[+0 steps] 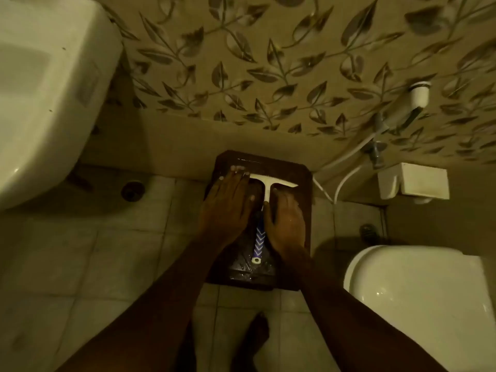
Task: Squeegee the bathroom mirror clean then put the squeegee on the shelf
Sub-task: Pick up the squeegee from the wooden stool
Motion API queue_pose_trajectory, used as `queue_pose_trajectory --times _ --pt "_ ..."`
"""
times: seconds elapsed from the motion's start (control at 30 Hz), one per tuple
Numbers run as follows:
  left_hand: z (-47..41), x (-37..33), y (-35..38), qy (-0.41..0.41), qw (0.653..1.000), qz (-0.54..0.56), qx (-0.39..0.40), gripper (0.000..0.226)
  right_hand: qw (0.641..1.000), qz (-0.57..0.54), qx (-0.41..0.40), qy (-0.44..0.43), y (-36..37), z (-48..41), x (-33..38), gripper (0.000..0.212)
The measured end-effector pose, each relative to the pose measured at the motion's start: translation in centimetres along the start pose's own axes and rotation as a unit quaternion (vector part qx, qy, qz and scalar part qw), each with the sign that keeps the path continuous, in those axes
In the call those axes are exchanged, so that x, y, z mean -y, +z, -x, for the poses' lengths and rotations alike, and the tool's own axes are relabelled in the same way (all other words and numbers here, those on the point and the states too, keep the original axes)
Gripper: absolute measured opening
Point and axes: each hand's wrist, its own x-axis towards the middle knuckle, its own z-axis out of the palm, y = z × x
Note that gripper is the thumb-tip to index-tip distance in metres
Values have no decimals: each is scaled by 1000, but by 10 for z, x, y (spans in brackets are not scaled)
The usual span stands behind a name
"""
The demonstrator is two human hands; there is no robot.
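The squeegee (268, 183) lies flat on a dark brown, wet, glossy shelf board (300, 210) low against the wall. It has a white T-shaped blade pointing at the wall and a purple-and-white handle (259, 238) pointing toward me. My left hand (228, 202) rests flat on the board, its fingertips covering the left end of the blade. My right hand (285, 224) lies along the right side of the handle, its thumb edge over the middle of the handle and its fingertips just below the blade. No mirror is in view.
A white washbasin (45, 103) overhangs at the left, with a floor drain (132, 189) beneath it. A white toilet lid (418, 299) is at the right. A hose, valve (375, 151) and white box (418, 181) hang on the leaf-patterned wall. My bare foot (255, 336) stands on the tiled floor.
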Motion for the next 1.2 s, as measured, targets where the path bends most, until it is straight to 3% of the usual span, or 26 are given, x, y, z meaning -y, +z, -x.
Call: queue_pose_trajectory --times 0.07,0.2,0.4,0.5,0.73,0.9,1.2 --pt "0 4 3 -29 999 9 10 54 995 -47 1 85 10 -4 -3 50" --pt "1 6 -3 -59 998 16 28 55 956 -172 105 213 24 -15 1 41" --pt "1 9 -43 -59 995 70 -26 49 890 -279 61 356 12 -26 31 21" --pt "3 9 -79 -38 995 68 -55 29 885 -317 16 342 -8 -22 62 17" --pt "29 -6 -184 11 992 82 -99 33 898 -340 -124 251 -96 13 157 16" --pt "61 -13 -256 34 991 76 -107 30 894 -378 -163 179 -149 45 227 18" --pt "107 -2 -362 28 963 63 -260 35 875 -455 -153 68 -190 75 333 23"
